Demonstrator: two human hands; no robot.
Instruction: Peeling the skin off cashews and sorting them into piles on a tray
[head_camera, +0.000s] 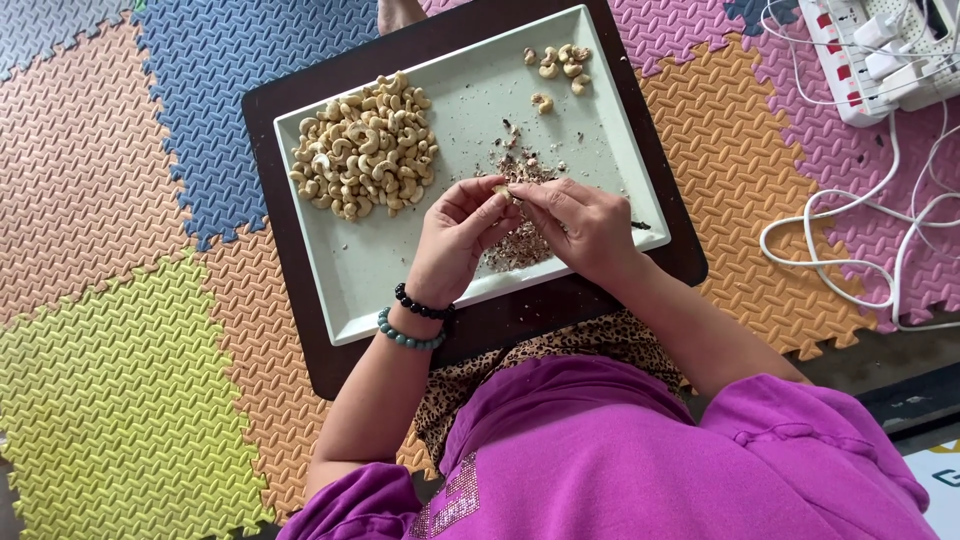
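Both hands meet over the middle of the pale green tray (350, 290), and between them sits 1 cashew (502, 189), pinched at the fingertips. The left hand (455, 240) curls closed around it from one side, 2 bead bracelets (415, 322) on that wrist; the right hand (585, 228) closes in from the other, fingers bent tight on the same nut. Directly beneath lies a scatter of brown skin flakes (520, 245). A big heap of cashews (365, 145) sits at the tray's left, a small cluster of nuts (560, 65) near the far corner. The tray rests on a dark board (500, 325).
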